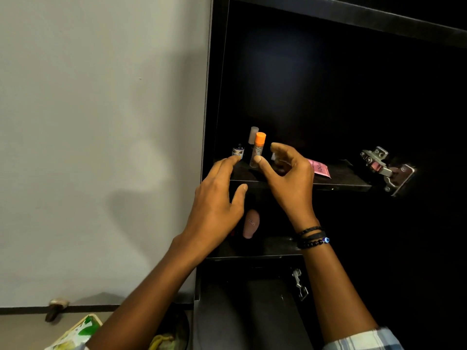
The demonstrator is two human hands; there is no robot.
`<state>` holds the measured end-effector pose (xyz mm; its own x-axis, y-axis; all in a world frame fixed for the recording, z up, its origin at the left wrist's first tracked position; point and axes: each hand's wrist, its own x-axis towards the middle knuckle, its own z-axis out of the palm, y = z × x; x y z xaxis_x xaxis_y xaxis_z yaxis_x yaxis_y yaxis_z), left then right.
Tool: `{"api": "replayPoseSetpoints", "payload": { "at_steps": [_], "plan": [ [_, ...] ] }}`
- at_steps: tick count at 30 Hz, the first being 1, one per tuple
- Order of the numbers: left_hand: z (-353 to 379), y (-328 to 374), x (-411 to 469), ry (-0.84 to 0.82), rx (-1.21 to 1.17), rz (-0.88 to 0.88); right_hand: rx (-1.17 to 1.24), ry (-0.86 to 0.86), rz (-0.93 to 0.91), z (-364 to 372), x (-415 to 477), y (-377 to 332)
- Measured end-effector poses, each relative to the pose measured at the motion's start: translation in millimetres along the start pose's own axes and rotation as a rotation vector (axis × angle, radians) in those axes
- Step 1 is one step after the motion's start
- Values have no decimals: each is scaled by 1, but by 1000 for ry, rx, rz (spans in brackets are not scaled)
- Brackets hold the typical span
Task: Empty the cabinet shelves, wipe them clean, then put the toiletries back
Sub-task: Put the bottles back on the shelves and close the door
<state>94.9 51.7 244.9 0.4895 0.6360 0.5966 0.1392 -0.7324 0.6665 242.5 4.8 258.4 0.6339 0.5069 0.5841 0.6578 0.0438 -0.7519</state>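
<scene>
Hovering at the shelf (341, 183), I am holding my left hand (217, 200) spread beside the bottle (238, 150), my right hand (293, 178), fingers apart, beside the tube (258, 150).

Dim overall. Evenly lit on the pale wall (75, 122), with soft grey shadows there; near black inside the cabinet (353, 97), faint bluish glare on its back. Slightly soft throughout, skewed toward edges.

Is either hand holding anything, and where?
The left hand holds nothing. The right hand curls by the orange-capped tube; a grip cannot be told.
</scene>
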Motion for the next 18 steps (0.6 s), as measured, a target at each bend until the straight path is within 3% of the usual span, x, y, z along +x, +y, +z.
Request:
{"api": "replayPoseSetpoints", "payload": {
  "at_steps": [12, 18],
  "plan": [
    [-18, -4, -32, -101, -56, -10, -62, 208, 12, -5, -51, -11],
    [-5, 3, -68, -250, -131, 1, -154, 279, 191, -29, -121, 4]
  ]
}}
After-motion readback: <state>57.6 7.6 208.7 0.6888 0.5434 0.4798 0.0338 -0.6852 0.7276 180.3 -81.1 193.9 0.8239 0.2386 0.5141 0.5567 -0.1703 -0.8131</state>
